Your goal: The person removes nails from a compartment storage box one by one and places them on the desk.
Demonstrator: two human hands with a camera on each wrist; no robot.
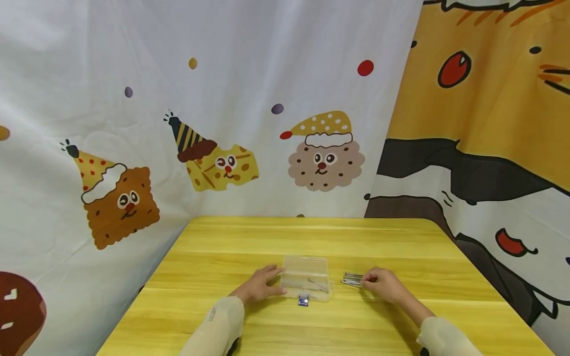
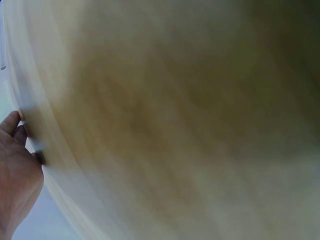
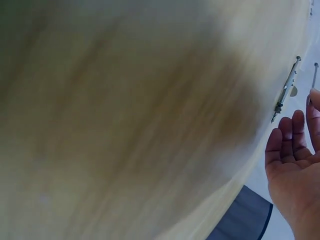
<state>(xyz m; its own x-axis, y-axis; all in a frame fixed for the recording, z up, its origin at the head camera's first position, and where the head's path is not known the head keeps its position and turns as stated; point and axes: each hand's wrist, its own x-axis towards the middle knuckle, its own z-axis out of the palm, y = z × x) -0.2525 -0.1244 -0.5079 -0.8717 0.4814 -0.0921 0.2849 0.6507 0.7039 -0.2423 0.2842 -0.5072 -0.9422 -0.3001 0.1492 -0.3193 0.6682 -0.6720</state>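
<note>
A clear plastic box (image 1: 305, 267) with its lid raised lies on the table, a blue latch (image 1: 303, 300) at its front edge. Inside its front part are a few thin items, too faint to identify. My left hand (image 1: 262, 284) rests at the box's left side, fingers spread and thumb near the front corner. To the right of the box lies a small bunch of thin metal rods (image 1: 353, 279). Over their right end, my right hand (image 1: 384, 284) pinches one thin metal rod (image 3: 315, 76) between thumb and forefinger; the other fingers are loosely bent.
The yellow wood-grain table (image 1: 285, 329) reaches back to a white curtain (image 1: 249, 207) printed with cartoon figures. Another curtain (image 1: 485, 113) with large orange and black shapes hangs along the right side. Tabletop fills most of both wrist views, blurred.
</note>
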